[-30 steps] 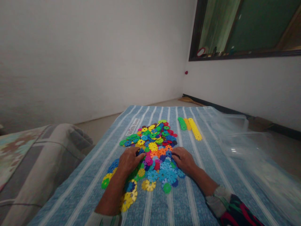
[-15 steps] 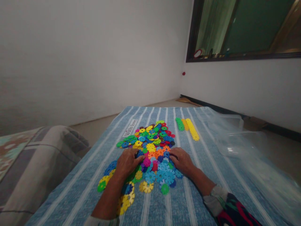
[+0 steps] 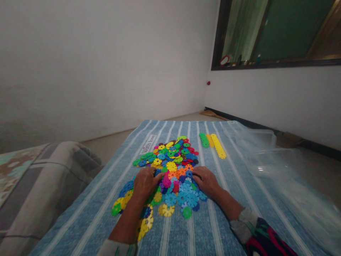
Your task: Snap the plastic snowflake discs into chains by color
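Note:
A heap of colourful plastic snowflake discs (image 3: 171,166) spreads over the middle of the striped cloth. My left hand (image 3: 147,181) rests on the heap's left side, thumb stretched rightward and apart from the bent fingers, beside blue discs. On the right edge, my right hand (image 3: 205,180) lies with its fingertips against a blue disc (image 3: 189,174); its other fingers are partly hidden. I see no disc lifted by either hand. Between the hands are orange discs (image 3: 181,172) and a magenta disc (image 3: 166,182). Light blue discs (image 3: 188,196) lie nearer me.
Beyond my right hand lie a yellow row of discs (image 3: 218,146), an orange row (image 3: 210,140) and a green row (image 3: 204,140). Clear plastic containers (image 3: 274,160) stand at the cloth's right side. A draped grey cover (image 3: 61,177) is at left.
Both hands stay at nearly the same spots on the heap. The left forearm has shifted slightly to the right in the picture. The discs look unchanged.

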A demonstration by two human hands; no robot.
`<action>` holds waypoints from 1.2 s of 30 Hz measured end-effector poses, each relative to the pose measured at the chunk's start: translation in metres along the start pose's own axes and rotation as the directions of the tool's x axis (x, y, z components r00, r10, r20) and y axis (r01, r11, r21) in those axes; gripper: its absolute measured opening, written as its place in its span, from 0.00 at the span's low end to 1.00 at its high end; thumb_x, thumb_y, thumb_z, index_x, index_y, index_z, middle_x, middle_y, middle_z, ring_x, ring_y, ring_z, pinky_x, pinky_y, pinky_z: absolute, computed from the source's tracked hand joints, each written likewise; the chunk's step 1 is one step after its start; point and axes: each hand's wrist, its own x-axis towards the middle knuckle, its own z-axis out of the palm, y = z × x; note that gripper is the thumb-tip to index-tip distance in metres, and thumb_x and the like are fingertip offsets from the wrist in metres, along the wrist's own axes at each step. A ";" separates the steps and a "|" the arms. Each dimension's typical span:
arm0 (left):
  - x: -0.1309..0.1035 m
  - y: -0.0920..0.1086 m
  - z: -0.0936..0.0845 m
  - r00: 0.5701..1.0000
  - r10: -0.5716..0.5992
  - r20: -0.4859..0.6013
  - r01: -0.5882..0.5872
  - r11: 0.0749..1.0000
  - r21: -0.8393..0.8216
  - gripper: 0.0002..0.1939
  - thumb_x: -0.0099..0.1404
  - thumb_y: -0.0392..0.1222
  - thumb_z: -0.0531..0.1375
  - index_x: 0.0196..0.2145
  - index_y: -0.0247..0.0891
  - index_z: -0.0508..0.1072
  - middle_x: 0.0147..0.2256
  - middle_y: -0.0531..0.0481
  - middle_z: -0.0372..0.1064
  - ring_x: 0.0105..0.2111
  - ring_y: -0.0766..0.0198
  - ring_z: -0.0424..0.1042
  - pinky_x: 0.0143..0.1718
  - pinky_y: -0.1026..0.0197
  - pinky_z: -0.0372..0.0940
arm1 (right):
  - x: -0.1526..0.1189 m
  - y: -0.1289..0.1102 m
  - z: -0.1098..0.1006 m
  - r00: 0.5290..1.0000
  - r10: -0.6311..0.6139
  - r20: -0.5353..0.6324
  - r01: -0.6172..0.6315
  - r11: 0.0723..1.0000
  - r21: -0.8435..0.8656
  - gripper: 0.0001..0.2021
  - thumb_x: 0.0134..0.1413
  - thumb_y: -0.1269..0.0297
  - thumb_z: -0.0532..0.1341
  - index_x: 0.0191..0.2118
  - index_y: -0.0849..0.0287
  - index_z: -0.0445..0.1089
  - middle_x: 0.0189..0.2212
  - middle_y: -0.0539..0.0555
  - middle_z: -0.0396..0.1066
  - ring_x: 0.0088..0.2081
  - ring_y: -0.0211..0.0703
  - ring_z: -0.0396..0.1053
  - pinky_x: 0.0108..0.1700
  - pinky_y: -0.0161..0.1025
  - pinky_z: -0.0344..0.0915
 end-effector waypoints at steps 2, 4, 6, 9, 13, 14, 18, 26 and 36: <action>0.000 0.000 0.001 1.000 -0.004 0.000 0.004 1.000 0.014 0.19 0.64 0.57 0.53 0.31 0.39 0.72 0.34 0.44 0.73 0.39 0.55 0.71 0.35 0.60 0.58 | 0.000 0.000 0.000 1.000 0.001 -0.002 -0.001 1.000 0.003 0.07 0.58 0.69 0.59 0.40 0.56 0.74 0.41 0.55 0.74 0.45 0.46 0.68 0.48 0.41 0.63; 0.000 -0.001 0.002 1.000 -0.007 -0.003 0.007 1.000 0.024 0.20 0.64 0.57 0.53 0.31 0.39 0.73 0.35 0.44 0.74 0.39 0.55 0.71 0.35 0.60 0.59 | 0.000 0.000 0.000 1.000 0.002 0.002 -0.002 1.000 0.004 0.07 0.58 0.69 0.59 0.40 0.56 0.74 0.41 0.55 0.74 0.45 0.46 0.68 0.48 0.41 0.63; 0.001 -0.001 0.004 1.000 -0.011 -0.005 0.011 1.000 0.021 0.20 0.64 0.58 0.53 0.32 0.38 0.74 0.35 0.43 0.74 0.39 0.55 0.71 0.36 0.60 0.59 | 0.000 0.000 -0.001 1.000 0.004 0.006 -0.004 1.000 0.004 0.07 0.58 0.69 0.59 0.40 0.56 0.74 0.41 0.55 0.74 0.45 0.46 0.68 0.48 0.41 0.63; 0.001 -0.002 0.006 1.000 -0.019 -0.008 0.019 1.000 0.000 0.20 0.65 0.57 0.53 0.35 0.38 0.74 0.37 0.43 0.74 0.41 0.55 0.71 0.36 0.60 0.60 | 0.000 -0.002 -0.002 1.000 0.007 0.009 -0.007 1.000 0.006 0.07 0.58 0.69 0.59 0.39 0.57 0.74 0.40 0.55 0.75 0.44 0.46 0.68 0.48 0.42 0.63; 0.001 -0.001 0.006 1.000 -0.016 -0.007 0.016 1.000 -0.017 0.20 0.64 0.56 0.54 0.36 0.37 0.75 0.38 0.41 0.74 0.43 0.53 0.71 0.38 0.60 0.60 | 0.000 -0.003 -0.004 1.000 0.017 0.013 -0.018 1.000 0.015 0.07 0.59 0.68 0.58 0.39 0.57 0.73 0.40 0.55 0.74 0.45 0.46 0.68 0.48 0.42 0.63; 0.001 -0.001 0.005 1.000 -0.012 -0.003 0.011 1.000 -0.020 0.20 0.64 0.56 0.54 0.36 0.37 0.75 0.37 0.41 0.74 0.43 0.53 0.71 0.38 0.60 0.60 | 0.000 -0.003 -0.004 1.000 0.020 0.013 -0.020 1.000 0.014 0.07 0.59 0.68 0.58 0.39 0.57 0.73 0.40 0.56 0.74 0.45 0.46 0.68 0.48 0.42 0.63; 0.000 -0.001 0.000 0.999 0.016 0.028 -0.015 0.999 -0.036 0.19 0.63 0.56 0.55 0.34 0.38 0.75 0.37 0.43 0.75 0.40 0.55 0.72 0.35 0.61 0.59 | -0.001 -0.004 -0.004 1.000 0.015 0.009 -0.015 1.000 0.014 0.07 0.59 0.68 0.58 0.40 0.58 0.74 0.40 0.56 0.75 0.44 0.47 0.68 0.48 0.43 0.63; 0.001 -0.007 -0.007 0.988 0.126 0.089 -0.122 0.991 -0.046 0.13 0.62 0.50 0.56 0.31 0.38 0.73 0.35 0.45 0.75 0.36 0.58 0.71 0.32 0.62 0.56 | -0.002 0.001 0.001 1.000 0.005 -0.021 -0.004 1.000 0.015 0.07 0.57 0.70 0.59 0.40 0.57 0.74 0.41 0.56 0.75 0.45 0.47 0.69 0.49 0.42 0.64; 0.001 -0.005 -0.006 0.992 0.103 0.071 -0.100 0.994 -0.054 0.14 0.62 0.49 0.56 0.36 0.37 0.76 0.36 0.44 0.75 0.37 0.56 0.71 0.33 0.60 0.57 | -0.001 -0.002 -0.002 1.000 0.026 0.007 -0.027 0.999 0.023 0.07 0.58 0.70 0.59 0.40 0.57 0.74 0.40 0.56 0.75 0.45 0.47 0.68 0.49 0.43 0.63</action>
